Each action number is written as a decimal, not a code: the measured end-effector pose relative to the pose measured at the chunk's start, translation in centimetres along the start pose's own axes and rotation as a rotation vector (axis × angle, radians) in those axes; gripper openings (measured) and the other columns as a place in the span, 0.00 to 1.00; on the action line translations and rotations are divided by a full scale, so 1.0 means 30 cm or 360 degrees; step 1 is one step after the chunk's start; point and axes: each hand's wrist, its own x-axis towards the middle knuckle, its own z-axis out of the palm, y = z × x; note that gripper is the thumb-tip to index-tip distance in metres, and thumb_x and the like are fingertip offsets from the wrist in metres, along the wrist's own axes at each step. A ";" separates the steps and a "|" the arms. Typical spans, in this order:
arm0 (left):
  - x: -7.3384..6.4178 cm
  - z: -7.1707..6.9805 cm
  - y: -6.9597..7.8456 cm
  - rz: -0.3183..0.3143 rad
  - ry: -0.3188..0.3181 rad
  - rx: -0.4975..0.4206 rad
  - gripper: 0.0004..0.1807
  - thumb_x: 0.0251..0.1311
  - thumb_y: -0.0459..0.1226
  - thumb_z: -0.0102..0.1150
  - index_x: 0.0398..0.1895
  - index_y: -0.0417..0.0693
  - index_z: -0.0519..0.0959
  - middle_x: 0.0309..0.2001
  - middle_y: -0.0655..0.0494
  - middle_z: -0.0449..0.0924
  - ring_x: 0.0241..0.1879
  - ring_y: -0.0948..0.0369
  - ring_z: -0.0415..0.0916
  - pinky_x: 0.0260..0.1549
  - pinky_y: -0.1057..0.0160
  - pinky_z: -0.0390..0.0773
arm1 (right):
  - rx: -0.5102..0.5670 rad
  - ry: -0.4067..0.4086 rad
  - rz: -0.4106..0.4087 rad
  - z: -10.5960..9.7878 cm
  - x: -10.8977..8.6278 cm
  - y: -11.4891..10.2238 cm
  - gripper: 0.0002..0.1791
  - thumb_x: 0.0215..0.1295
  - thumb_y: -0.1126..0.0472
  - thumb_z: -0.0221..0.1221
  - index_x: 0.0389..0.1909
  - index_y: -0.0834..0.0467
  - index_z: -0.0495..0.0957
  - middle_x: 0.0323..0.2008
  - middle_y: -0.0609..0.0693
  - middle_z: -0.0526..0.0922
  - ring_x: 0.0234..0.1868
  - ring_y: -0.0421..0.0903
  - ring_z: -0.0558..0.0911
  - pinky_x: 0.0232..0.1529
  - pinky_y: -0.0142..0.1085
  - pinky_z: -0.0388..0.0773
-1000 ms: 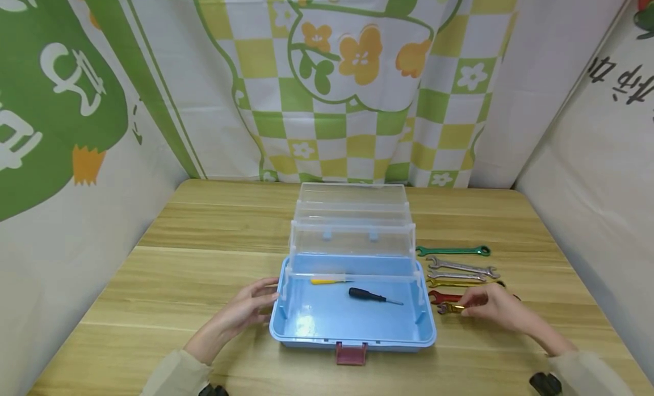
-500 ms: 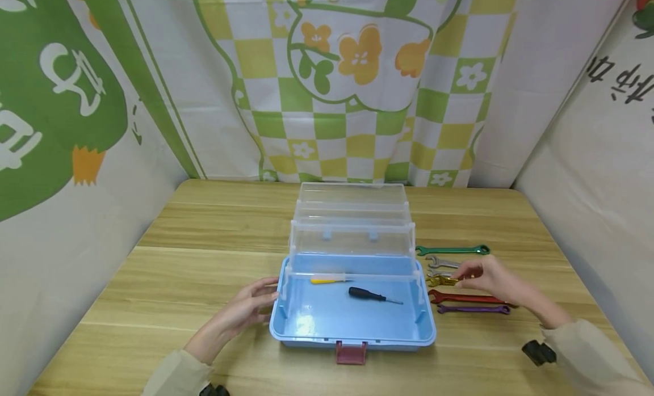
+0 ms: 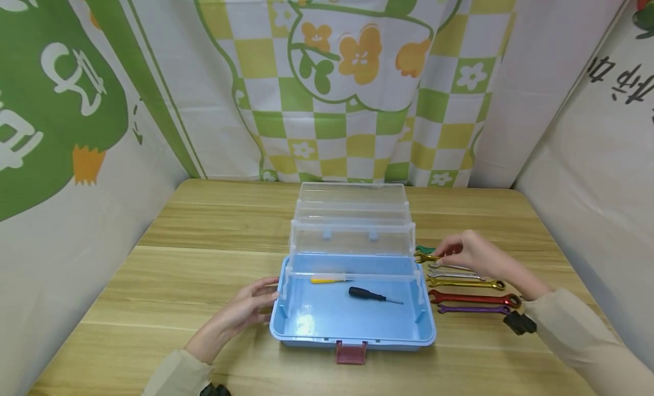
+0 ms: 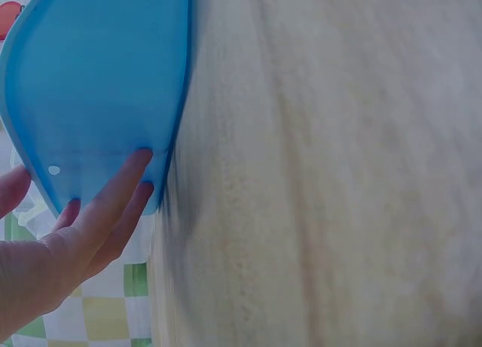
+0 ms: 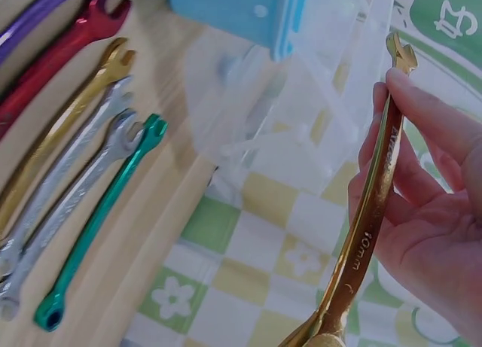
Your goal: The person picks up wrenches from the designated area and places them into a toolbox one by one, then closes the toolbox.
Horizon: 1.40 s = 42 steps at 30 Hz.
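A blue toolbox [image 3: 352,322] with a raised clear tiered lid [image 3: 352,237] sits on the table. My left hand [image 3: 252,302] rests against its left side; in the left wrist view the extended fingers [image 4: 105,211] touch the outer wall. Inside lie a black-handled screwdriver [image 3: 365,294] and a yellow-handled screwdriver [image 3: 324,281]. My right hand [image 3: 472,254] pinches a gold combination wrench [image 5: 376,185] marked 10mm, held above the far end of the wrench row. The green wrench [image 3: 425,249] is partly hidden behind that hand in the head view.
Right of the toolbox, wrenches lie in a row: purple [image 3: 475,309], red [image 3: 470,298], another gold wrench [image 3: 462,283], two silver ones [image 5: 79,174] and the green one. A patterned curtain [image 3: 357,129] hangs behind the table [image 3: 214,231].
My right hand has lifted the gold wrench from beside the purple one and carried it away from me, over the row to the green wrench. The left hand and toolbox stay put.
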 end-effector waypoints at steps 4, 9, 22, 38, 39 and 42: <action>0.002 0.002 0.000 -0.0018 0.0019 -0.0011 0.40 0.56 0.41 0.54 0.64 0.30 0.44 0.60 0.28 0.52 0.51 0.49 0.68 0.48 0.49 0.71 | -0.0002 -0.0018 0.0002 0.000 0.037 -0.018 0.04 0.54 0.65 0.60 0.31 0.60 0.81 0.29 0.49 0.82 0.29 0.42 0.78 0.28 0.30 0.76; 0.012 -0.008 -0.017 -0.0035 0.0042 -0.0055 0.42 0.54 0.43 0.56 0.64 0.34 0.47 0.60 0.30 0.52 0.52 0.49 0.67 0.48 0.48 0.71 | 0.0010 -0.0029 0.0030 0.003 0.085 -0.052 0.05 0.54 0.66 0.60 0.32 0.61 0.80 0.30 0.51 0.82 0.31 0.46 0.78 0.29 0.30 0.76; 0.003 -0.002 -0.006 -0.0006 0.0002 -0.0028 0.40 0.57 0.41 0.53 0.64 0.31 0.44 0.60 0.28 0.51 0.51 0.51 0.68 0.48 0.48 0.70 | -0.0016 -0.0043 -0.0152 0.039 0.214 -0.124 0.03 0.51 0.69 0.61 0.29 0.62 0.80 0.29 0.52 0.82 0.27 0.42 0.77 0.27 0.30 0.76; 0.007 -0.009 -0.012 -0.0023 0.0017 -0.0020 0.41 0.55 0.42 0.55 0.64 0.32 0.45 0.60 0.29 0.52 0.51 0.51 0.68 0.48 0.48 0.70 | 0.0016 -0.0083 -0.0322 0.121 0.341 -0.185 0.06 0.51 0.71 0.60 0.32 0.66 0.81 0.31 0.56 0.83 0.30 0.43 0.79 0.30 0.29 0.77; 0.005 -0.007 -0.010 -0.0016 0.0016 -0.0015 0.40 0.56 0.41 0.54 0.64 0.31 0.45 0.60 0.29 0.52 0.51 0.50 0.68 0.48 0.48 0.70 | 0.0004 -0.0090 -0.0335 0.126 0.347 -0.188 0.06 0.51 0.71 0.60 0.32 0.66 0.81 0.31 0.56 0.83 0.30 0.44 0.79 0.31 0.29 0.77; 0.002 -0.002 -0.007 -0.0009 0.0023 -0.0010 0.37 0.59 0.39 0.51 0.64 0.31 0.46 0.60 0.29 0.53 0.51 0.50 0.67 0.48 0.49 0.71 | -0.0027 -0.0119 -0.0352 0.141 0.364 -0.197 0.07 0.52 0.71 0.59 0.33 0.66 0.81 0.32 0.56 0.83 0.31 0.44 0.79 0.34 0.29 0.77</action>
